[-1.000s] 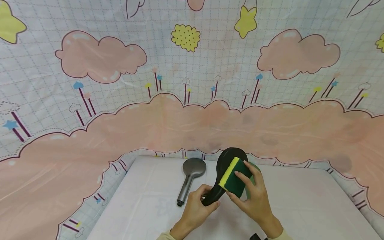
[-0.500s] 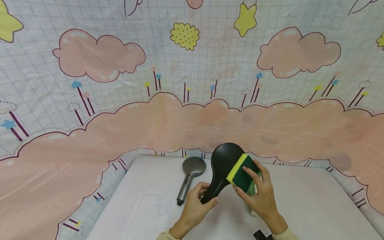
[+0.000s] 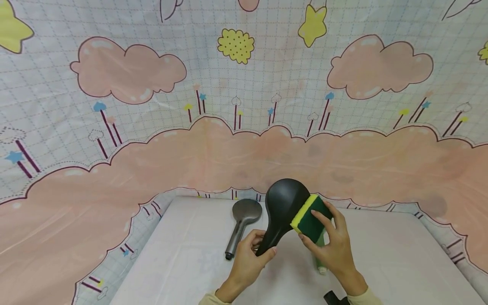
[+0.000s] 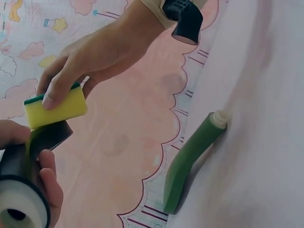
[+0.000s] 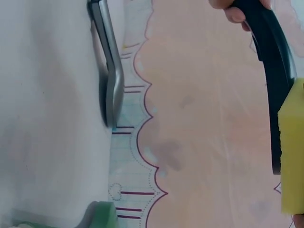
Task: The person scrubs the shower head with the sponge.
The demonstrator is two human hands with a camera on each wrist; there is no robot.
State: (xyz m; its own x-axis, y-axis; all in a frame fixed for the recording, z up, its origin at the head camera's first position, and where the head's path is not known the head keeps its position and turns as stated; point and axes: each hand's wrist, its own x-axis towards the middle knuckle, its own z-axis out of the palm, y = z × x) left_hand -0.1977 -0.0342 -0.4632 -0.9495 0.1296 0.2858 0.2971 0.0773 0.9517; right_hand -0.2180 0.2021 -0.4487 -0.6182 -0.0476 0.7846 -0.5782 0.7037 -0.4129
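The left hand point(image 3: 245, 262) has its fingers wrapped round the handle of a black shower head point(image 3: 286, 201), raised above the worktop point(image 3: 400, 254). The fingers of the right hand point(image 3: 333, 245) pinch a sponge point(image 3: 310, 218), its yellow side seemingly touching the black head. Beyond, a green shower head point(image 4: 190, 159) and a grey shower head point(image 3: 247, 212) lie on the worktop, backed by a cloud-printed cloth point(image 3: 236, 161).

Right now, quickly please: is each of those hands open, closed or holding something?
Left hand: closed, gripping a black, round-headed shower head.
Right hand: closed, pinching a rectangular sponge, yellow with a dark green side.
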